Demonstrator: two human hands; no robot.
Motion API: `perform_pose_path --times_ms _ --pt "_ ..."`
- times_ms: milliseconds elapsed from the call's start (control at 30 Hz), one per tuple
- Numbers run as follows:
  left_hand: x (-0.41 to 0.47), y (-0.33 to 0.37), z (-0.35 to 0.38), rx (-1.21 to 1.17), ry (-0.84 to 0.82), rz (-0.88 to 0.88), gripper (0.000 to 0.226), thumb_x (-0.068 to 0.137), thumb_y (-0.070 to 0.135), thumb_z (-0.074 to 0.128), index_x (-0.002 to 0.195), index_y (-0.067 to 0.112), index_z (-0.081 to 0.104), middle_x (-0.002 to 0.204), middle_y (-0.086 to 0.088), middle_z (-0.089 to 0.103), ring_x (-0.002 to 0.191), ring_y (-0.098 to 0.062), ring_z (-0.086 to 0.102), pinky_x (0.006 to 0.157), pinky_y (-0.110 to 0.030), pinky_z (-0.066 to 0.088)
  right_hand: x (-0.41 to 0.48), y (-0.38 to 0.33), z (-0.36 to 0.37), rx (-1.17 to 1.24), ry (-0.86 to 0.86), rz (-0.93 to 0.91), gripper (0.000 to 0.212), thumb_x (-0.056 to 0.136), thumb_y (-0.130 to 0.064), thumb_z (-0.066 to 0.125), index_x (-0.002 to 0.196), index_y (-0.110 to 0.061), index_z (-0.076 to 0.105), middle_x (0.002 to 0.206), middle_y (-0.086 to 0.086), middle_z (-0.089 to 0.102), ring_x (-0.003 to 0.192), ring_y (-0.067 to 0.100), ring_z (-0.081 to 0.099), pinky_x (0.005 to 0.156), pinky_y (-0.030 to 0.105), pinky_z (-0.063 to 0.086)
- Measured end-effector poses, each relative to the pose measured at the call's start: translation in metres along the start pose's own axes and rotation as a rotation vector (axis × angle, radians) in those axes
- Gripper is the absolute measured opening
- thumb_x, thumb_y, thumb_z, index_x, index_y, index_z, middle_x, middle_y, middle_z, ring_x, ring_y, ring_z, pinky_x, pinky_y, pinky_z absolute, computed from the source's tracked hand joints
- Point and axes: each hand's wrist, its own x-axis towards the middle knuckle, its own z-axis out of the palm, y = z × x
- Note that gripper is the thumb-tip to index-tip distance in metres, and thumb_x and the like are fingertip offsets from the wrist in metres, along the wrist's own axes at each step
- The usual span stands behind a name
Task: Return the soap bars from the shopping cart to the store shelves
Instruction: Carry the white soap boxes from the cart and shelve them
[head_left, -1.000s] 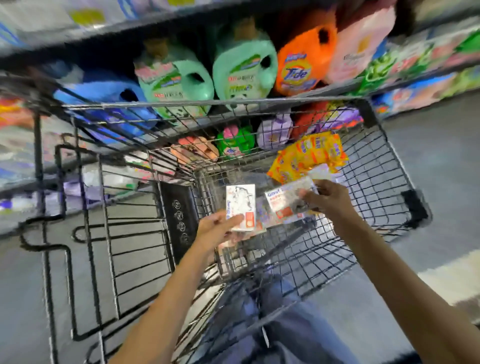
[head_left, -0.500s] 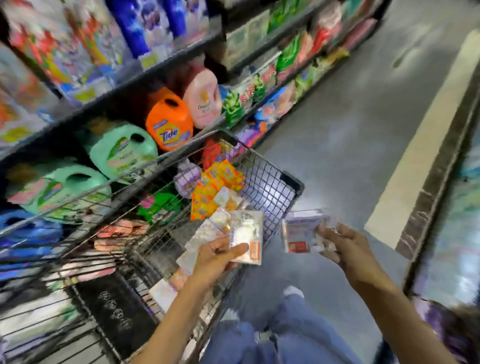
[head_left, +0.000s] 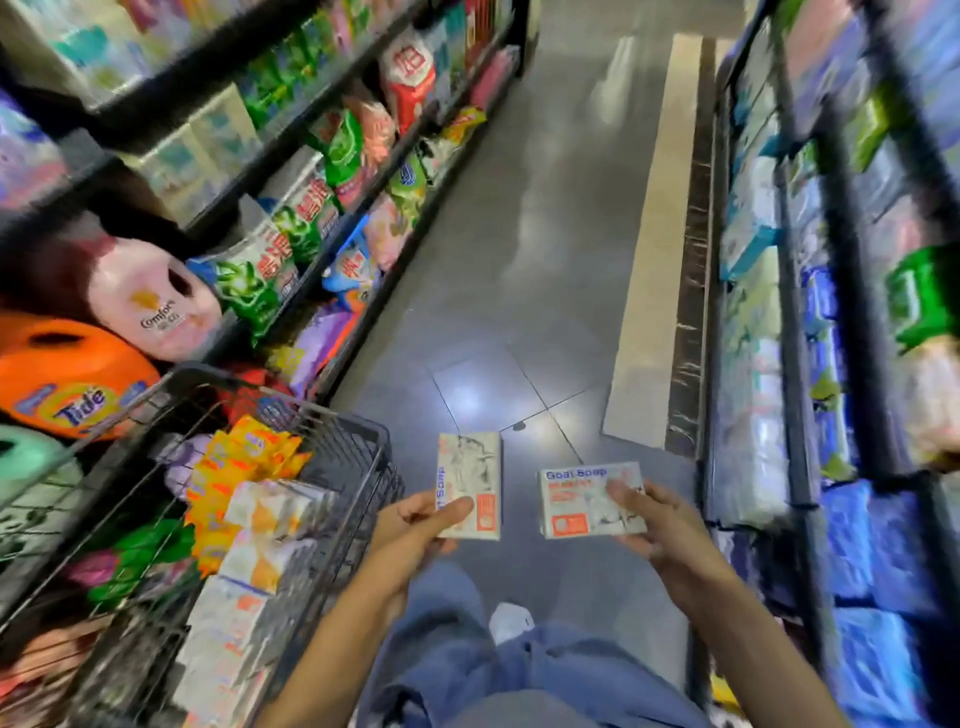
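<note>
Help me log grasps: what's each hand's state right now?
Left hand: grips the left soap bar.
Right hand: grips the right soap bar.

Cart (head_left: 332, 412) cut off at left and bottom edges; boxes (head_left: 270, 525) inside it too blurred to read. Right-side shelves (head_left: 753, 312) smeared, labels illegible. Left hand (head_left: 410, 530) thumb covers part of its soap box (head_left: 475, 467) print.

Head-worn wide camera looks forward and down along the aisle floor (head_left: 524, 270).

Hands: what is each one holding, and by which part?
Left hand pinches the upright soap box at its lower left corner; right hand grips the sideways soap box by its right end.
</note>
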Motion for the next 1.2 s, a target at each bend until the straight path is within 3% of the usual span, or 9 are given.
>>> perform_pose_path --times_ms 100,333,500,567,733,867,967,1100,1200 --pt "0.016 0.009 0.014 -0.029 0.006 -0.017 0.023 0.076 0.008 0.069 0.098 0.001 0.069 0.090 -0.013 0.074 0.071 -0.013 0.070 0.058 -0.017 0.053 0.029 -0.020 -0.005 0.019 0.012 0.021 0.006 0.083 -0.009 0.064 0.088 -0.010 0.066 0.078 0.007 0.073 0.063 0.011 0.068 0.054 0.018 0.053" --pt "0.089 0.051 0.045 -0.111 0.045 -0.058 0.012 0.083 0.000 0.062 0.094 -0.002 0.067 0.080 -0.015 0.073 0.056 -0.011 0.067 0.047 -0.015 0.049 0.125 -0.076 0.010 0.035 0.013 0.060 0.011 0.082 -0.010 0.067 0.093 -0.006 0.067 0.081 0.010 0.072 0.060 0.013 0.066 0.044 0.015 0.047" --pt "0.174 0.114 0.079 -0.130 0.023 -0.078 0.017 0.085 -0.002 0.059 0.100 -0.011 0.063 0.063 -0.009 0.067 0.036 -0.004 0.052 0.037 -0.011 0.039 0.215 -0.134 0.025 0.021 0.017 0.067 0.014 0.083 -0.010 0.066 0.096 -0.007 0.066 0.082 0.008 0.073 0.073 0.018 0.067 0.063 0.023 0.053" --pt "0.210 0.143 0.093 -0.131 0.015 -0.081 0.019 0.085 -0.003 0.059 0.101 -0.012 0.063 0.061 -0.007 0.067 0.037 -0.004 0.052 0.036 -0.010 0.037 0.245 -0.162 0.031 0.019 0.029 0.069 0.017 0.082 -0.011 0.066 0.098 -0.007 0.066 0.085 0.009 0.073 0.075 0.020 0.067 0.067 0.025 0.054" --pt "0.306 0.223 0.125 -0.002 -0.036 -0.069 0.021 0.084 0.001 0.062 0.102 -0.009 0.065 0.061 -0.002 0.067 0.039 0.000 0.051 0.037 -0.009 0.037 0.312 -0.228 0.040 0.063 0.057 0.048 0.016 0.082 -0.007 0.064 0.097 -0.004 0.064 0.074 0.006 0.072 0.059 0.012 0.067 0.053 0.018 0.052" --pt "0.374 0.276 0.151 0.080 -0.046 -0.053 0.027 0.079 0.006 0.071 0.102 -0.007 0.066 0.066 -0.002 0.067 0.042 0.000 0.051 0.039 -0.009 0.037 0.356 -0.267 0.038 0.105 0.088 0.040 0.014 0.084 -0.005 0.062 0.098 -0.002 0.063 0.070 0.006 0.072 0.058 0.010 0.067 0.050 0.018 0.051" --pt "0.425 0.311 0.171 0.086 -0.060 -0.033 0.041 0.069 0.012 0.077 0.104 -0.008 0.065 0.074 -0.006 0.067 0.041 0.000 0.050 0.038 -0.009 0.036 0.403 -0.296 0.037 0.072 0.103 0.033 0.019 0.081 -0.006 0.064 0.100 -0.003 0.063 0.072 0.005 0.073 0.060 0.010 0.068 0.052 0.019 0.051" --pt "0.490 0.353 0.194 0.078 -0.024 -0.022 0.034 0.073 0.010 0.077 0.103 -0.003 0.067 0.073 -0.004 0.069 0.044 0.000 0.053 0.042 -0.009 0.039 0.479 -0.346 0.041 0.043 0.076 0.030 0.037 0.066 -0.016 0.070 0.100 -0.003 0.064 0.078 0.009 0.073 0.066 0.014 0.069 0.061 0.024 0.053" --pt "0.527 0.384 0.208 0.041 0.041 -0.009 0.026 0.078 0.008 0.073 0.101 -0.002 0.068 0.071 -0.003 0.070 0.050 -0.002 0.058 0.044 -0.010 0.041 0.537 -0.397 0.053 -0.008 0.022 0.016 0.034 0.071 -0.015 0.069 0.102 -0.001 0.065 0.080 0.010 0.074 0.067 0.014 0.069 0.064 0.026 0.052"
